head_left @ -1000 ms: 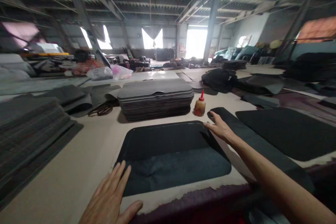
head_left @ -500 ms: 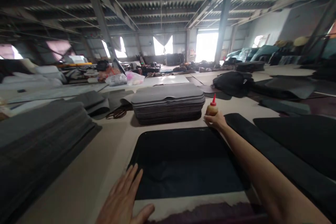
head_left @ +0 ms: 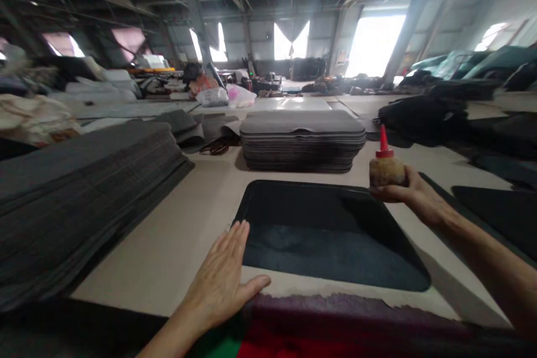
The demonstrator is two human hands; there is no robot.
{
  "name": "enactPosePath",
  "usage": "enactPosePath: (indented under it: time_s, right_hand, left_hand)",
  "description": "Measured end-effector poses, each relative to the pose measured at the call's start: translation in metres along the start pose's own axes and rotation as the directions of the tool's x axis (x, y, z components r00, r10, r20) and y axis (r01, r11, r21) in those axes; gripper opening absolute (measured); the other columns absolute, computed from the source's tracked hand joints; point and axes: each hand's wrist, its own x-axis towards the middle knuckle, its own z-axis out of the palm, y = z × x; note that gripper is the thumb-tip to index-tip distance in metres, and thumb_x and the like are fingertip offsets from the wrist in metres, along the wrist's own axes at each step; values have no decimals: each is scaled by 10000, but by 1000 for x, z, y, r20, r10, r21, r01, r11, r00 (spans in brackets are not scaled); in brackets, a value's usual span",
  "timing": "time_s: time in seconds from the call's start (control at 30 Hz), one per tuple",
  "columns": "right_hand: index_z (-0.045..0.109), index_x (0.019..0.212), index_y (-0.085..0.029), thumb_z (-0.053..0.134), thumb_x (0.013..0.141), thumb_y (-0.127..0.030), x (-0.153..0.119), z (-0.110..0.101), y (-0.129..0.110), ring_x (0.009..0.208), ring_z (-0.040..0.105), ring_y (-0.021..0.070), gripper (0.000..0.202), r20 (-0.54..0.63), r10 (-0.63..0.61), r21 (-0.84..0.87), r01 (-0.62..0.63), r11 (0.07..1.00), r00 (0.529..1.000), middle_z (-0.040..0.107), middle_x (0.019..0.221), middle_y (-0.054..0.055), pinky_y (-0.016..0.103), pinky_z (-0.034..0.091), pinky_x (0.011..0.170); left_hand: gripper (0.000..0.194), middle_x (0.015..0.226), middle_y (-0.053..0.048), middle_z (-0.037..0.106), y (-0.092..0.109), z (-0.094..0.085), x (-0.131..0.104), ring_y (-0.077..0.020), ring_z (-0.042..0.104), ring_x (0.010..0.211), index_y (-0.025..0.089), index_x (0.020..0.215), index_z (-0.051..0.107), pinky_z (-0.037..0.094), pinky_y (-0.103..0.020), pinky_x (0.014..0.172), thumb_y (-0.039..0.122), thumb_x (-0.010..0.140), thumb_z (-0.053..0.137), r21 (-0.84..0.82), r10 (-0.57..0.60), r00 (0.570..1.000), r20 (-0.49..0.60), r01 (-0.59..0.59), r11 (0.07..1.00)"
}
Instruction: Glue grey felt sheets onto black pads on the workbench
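A squeeze glue bottle (head_left: 386,170) with a red cap and pointed red nozzle stands upright in my right hand (head_left: 405,190). My fingers wrap round its lower part, above the far right corner of a black rounded panel (head_left: 319,235). That panel lies flat on the pale table. At its left edge rests my left hand (head_left: 224,277), flat with the thumb spread, fingertips touching the panel's border. Behind the panel sits a neat stack of grey rounded sheets (head_left: 302,142).
A tall pile of dark grey sheets (head_left: 92,179) fills the left side. Dark scissors-like handles (head_left: 216,147) lie beside the stack. Dark panels (head_left: 499,218) are at the right, and a black bundle (head_left: 419,114) lies behind. Torn purple cloth (head_left: 356,313) edges the near side.
My right hand has lifted the bottle and brought it nearer. My left hand stays at the panel's left edge. The whole view has shifted, with the scene lying further left-to-right across it.
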Motion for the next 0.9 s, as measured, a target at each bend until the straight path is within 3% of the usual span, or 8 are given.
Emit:
enactPosePath:
  time_s: [0.1, 0.17, 0.3, 0.43, 0.57, 0.73, 0.9]
  right_hand:
    - [551, 1198, -209, 857, 612, -422, -31, 0, -28, 893, 720, 345, 694, 168, 105, 73, -118, 990, 980, 703, 1081, 152, 412, 630, 711]
    - [587, 1160, -223, 880, 592, -435, -48, 4, -43, 928, 715, 353, 674, 246, 88, 58, -105, 993, 965, 697, 1098, 157, 403, 630, 745]
    - [606, 1155, -273, 856, 623, -526, -65, 17, -56, 831, 723, 324, 640, 337, 60, 60, -85, 995, 940, 698, 1098, 116, 378, 636, 615]
    - [610, 1145, -286, 836, 626, -569, -67, 31, -79, 737, 714, 278, 634, 359, 35, 48, -55, 997, 933, 720, 1010, 69, 325, 600, 526]
    - [616, 1094, -249, 753, 705, -563, -68, 47, -119, 596, 672, 232, 518, 411, 25, 112, -78, 991, 912, 706, 775, 26, 299, 546, 471]
    - [623, 1033, -244, 694, 765, -546, -71, 77, -147, 616, 635, 195, 410, 384, -164, 104, 134, 986, 909, 677, 776, 2, 283, 496, 498]
    - [620, 1044, -230, 636, 844, -460, -71, 101, -160, 748, 641, 196, 305, 365, -375, 107, 362, 926, 852, 674, 904, 26, 307, 507, 649]
  left_hand:
    - [1045, 1636, -223, 241, 3, -4, 0, -355, 290, 1502, 101, 1603, 67, 316, -552, 1217, 660, 880, 575, -92, -49, 999, 17, 50, 995]
    - [1042, 1647, -219, 216, 4, -7, 0, -336, 268, 1514, 124, 1601, -22, 305, -539, 1224, 609, 902, 580, -154, -72, 997, 16, 73, 985]
    - [1029, 1655, -217, 191, 5, -10, -2, -306, 239, 1527, 157, 1570, -181, 309, -519, 1222, 499, 947, 563, -305, -125, 992, -32, 109, 946]
    - [972, 1625, -199, 295, 6, -10, -4, -285, 305, 1503, 175, 1575, -148, 311, -511, 1214, 454, 960, 552, -444, -259, 961, -94, 192, 875]
    - [972, 1514, -179, 485, 8, -10, -2, -293, 385, 1454, 150, 1586, -39, 306, -534, 1204, 422, 919, 612, -436, -339, 936, -91, 269, 859]
    - [982, 1496, -161, 515, 11, -13, 1, -293, 418, 1432, 136, 1586, 6, 326, -529, 1196, 385, 879, 641, -428, -370, 928, -54, 313, 848]
    - [1009, 1489, -147, 528, 12, -13, 0, -287, 424, 1426, 130, 1585, 20, 329, -512, 1200, 392, 855, 666, -432, -385, 921, -55, 325, 841]
